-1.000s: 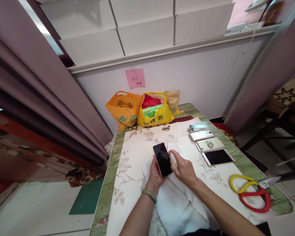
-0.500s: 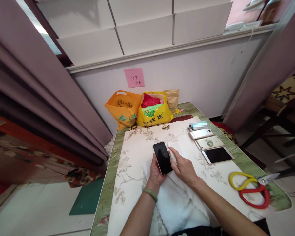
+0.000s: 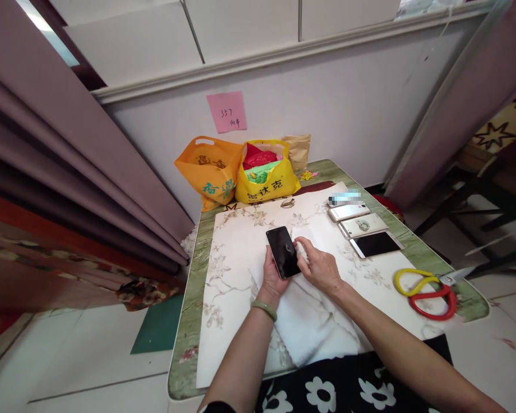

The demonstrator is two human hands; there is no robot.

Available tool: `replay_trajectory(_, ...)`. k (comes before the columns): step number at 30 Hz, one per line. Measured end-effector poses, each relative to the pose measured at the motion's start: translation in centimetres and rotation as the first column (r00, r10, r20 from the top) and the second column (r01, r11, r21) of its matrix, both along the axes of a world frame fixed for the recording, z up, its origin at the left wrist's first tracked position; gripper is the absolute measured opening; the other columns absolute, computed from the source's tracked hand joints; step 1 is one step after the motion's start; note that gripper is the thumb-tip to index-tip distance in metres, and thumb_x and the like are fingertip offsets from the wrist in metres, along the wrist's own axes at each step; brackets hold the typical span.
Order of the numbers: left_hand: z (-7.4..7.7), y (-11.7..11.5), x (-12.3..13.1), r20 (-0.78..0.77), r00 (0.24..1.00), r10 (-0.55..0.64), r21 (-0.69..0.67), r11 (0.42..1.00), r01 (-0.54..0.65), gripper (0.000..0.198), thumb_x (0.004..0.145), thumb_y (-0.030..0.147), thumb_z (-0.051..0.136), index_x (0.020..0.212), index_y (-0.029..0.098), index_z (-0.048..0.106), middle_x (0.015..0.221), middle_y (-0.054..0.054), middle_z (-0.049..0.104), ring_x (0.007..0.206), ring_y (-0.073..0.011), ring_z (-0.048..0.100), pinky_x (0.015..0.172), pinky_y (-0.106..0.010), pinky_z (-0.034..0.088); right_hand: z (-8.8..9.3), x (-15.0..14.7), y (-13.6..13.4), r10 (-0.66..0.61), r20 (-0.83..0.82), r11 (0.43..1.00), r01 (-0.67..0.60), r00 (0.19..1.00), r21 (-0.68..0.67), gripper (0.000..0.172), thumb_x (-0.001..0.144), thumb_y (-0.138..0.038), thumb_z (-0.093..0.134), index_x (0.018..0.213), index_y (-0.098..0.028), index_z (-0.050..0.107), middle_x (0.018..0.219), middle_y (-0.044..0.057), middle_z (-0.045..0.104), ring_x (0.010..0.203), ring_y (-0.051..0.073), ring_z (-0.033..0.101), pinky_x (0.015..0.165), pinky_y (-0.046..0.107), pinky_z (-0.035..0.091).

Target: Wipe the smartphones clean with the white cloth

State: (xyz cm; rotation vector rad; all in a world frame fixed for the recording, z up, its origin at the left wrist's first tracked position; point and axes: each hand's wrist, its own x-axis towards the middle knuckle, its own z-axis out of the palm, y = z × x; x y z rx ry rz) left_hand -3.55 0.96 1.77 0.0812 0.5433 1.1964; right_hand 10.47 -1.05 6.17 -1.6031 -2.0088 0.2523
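Note:
A smartphone (image 3: 282, 251) with a dark screen lies face up in my left hand (image 3: 275, 280), whose fingers are wrapped round it from below. My right hand (image 3: 322, 265) is closed on a small white wad (image 3: 301, 251), which looks like tissue or cloth, at the phone's right edge. Folded white cloth (image 3: 312, 330) lies on the table below both hands. To the right, several more phones rest in a row: one (image 3: 376, 245) shows its dark screen, and another (image 3: 364, 225) lies back up with a round emblem.
Scissors (image 3: 430, 292) with yellow and red handles lie at the table's (image 3: 184, 321) right side. An orange bag (image 3: 217, 172), a filled yellow bag (image 3: 269, 186) and a brown pouch (image 3: 298, 150) stand along the back. A pink note (image 3: 226, 112) is on the wall.
The camera view has tilted down, so the table sits higher in the picture. My right hand with the white wad has shifted slightly along the phone's right edge. The phone stays in my left hand.

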Motion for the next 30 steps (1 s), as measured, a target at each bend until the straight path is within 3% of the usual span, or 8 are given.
replay_trajectory(4,-0.3,0.1,0.0,-0.001,1.0,-0.01,-0.003,1.0,0.01,0.055,0.09,0.058,0.048,0.112,0.01,0.068,0.095,-0.01,0.074,0.085,-0.0199,0.069,0.088,-0.032,0.052,-0.6,0.1,-1.4,0.021,-0.014,1.0,-0.02,1.0,0.017,0.047,0.091,-0.03,0.045,0.138,-0.024,0.044,0.103,0.003,0.074,0.071,0.02,0.068,0.06,0.026,0.043)
replay_trajectory(7,-0.4,0.0,-0.1,-0.016,1.0,-0.026,0.051,0.998,0.027,0.059,0.092,0.058,0.044,0.117,0.01,0.066,0.107,-0.013,0.072,0.089,-0.0202,0.069,0.086,-0.032,0.052,-1.1,-0.1,-2.3,0.044,-0.016,0.998,-0.043,0.999,0.046,0.05,0.092,-0.03,0.045,0.141,-0.025,0.041,0.111,0.004,0.072,0.078,0.021,0.069,0.064,0.027,0.045)
replay_trajectory(11,-0.5,-0.2,0.0,-0.012,0.999,-0.046,0.11,0.993,0.047,0.067,0.091,0.062,0.041,0.123,0.008,0.062,0.117,-0.016,0.069,0.096,-0.0238,0.067,0.088,-0.035,0.052,-1.4,0.0,-3.1,0.008,-0.058,1.0,-0.006,0.998,0.027,0.047,0.091,-0.032,0.044,0.137,-0.023,0.045,0.094,0.004,0.073,0.071,0.022,0.068,0.062,0.028,0.046)
replay_trajectory(14,-0.8,-0.2,0.1,-0.014,1.0,-0.015,0.092,0.996,0.016,0.068,0.09,0.064,0.04,0.123,0.009,0.062,0.114,-0.017,0.07,0.098,-0.0261,0.067,0.09,-0.04,0.052,-0.2,0.5,-2.2,-0.056,-0.148,0.998,0.06,0.987,0.026,0.056,0.093,-0.038,0.04,0.145,-0.018,0.033,0.089,0.005,0.071,0.072,0.024,0.068,0.064,0.03,0.046)
replay_trajectory(18,-1.3,-0.3,0.2,-0.038,0.999,0.02,0.107,0.994,-0.016,0.066,0.09,0.066,0.038,0.123,0.014,0.063,0.113,-0.017,0.07,0.097,-0.0281,0.067,0.09,-0.049,0.051,2.4,1.0,1.7,-0.076,-0.251,0.99,0.103,0.965,0.094,0.046,0.097,-0.036,0.028,0.138,-0.016,0.04,0.087,0.007,0.07,0.083,0.027,0.067,0.07,0.032,0.045)
replay_trajectory(21,-1.2,-0.4,0.1,-0.051,0.998,0.031,0.094,0.995,-0.027,0.062,0.09,0.065,0.041,0.123,0.017,0.063,0.112,-0.016,0.07,0.103,-0.0288,0.066,0.092,-0.052,0.05,3.2,0.5,5.8,-0.09,-0.235,0.984,0.123,0.968,0.132,0.043,0.096,-0.039,0.034,0.13,-0.016,0.045,0.09,0.008,0.07,0.079,0.026,0.065,0.068,0.031,0.043)
replay_trajectory(26,-0.9,-0.5,0.0,-0.063,0.997,0.035,0.055,0.998,-0.032,0.061,0.088,0.066,0.044,0.123,0.019,0.063,0.111,-0.015,0.071,0.106,-0.0292,0.065,0.094,-0.053,0.049,1.3,-1.4,11.9,-0.066,-0.207,0.998,0.061,0.976,-0.031,0.038,0.086,-0.044,0.058,0.116,-0.02,0.051,0.085,0.005,0.07,0.076,0.024,0.064,0.065,0.028,0.04)
replay_trajectory(30,-0.9,-0.4,-0.1,-0.057,0.998,0.036,0.049,0.998,-0.033,0.06,0.089,0.065,0.044,0.126,0.021,0.061,0.112,-0.015,0.07,0.106,-0.0282,0.065,0.093,-0.052,0.049,-0.7,-3.4,15.3,-0.004,-0.234,1.0,-0.003,0.972,-0.03,0.027,0.084,-0.035,0.063,0.108,-0.026,0.055,0.095,0.0,0.071,0.083,0.019,0.065,0.07,0.026,0.042)
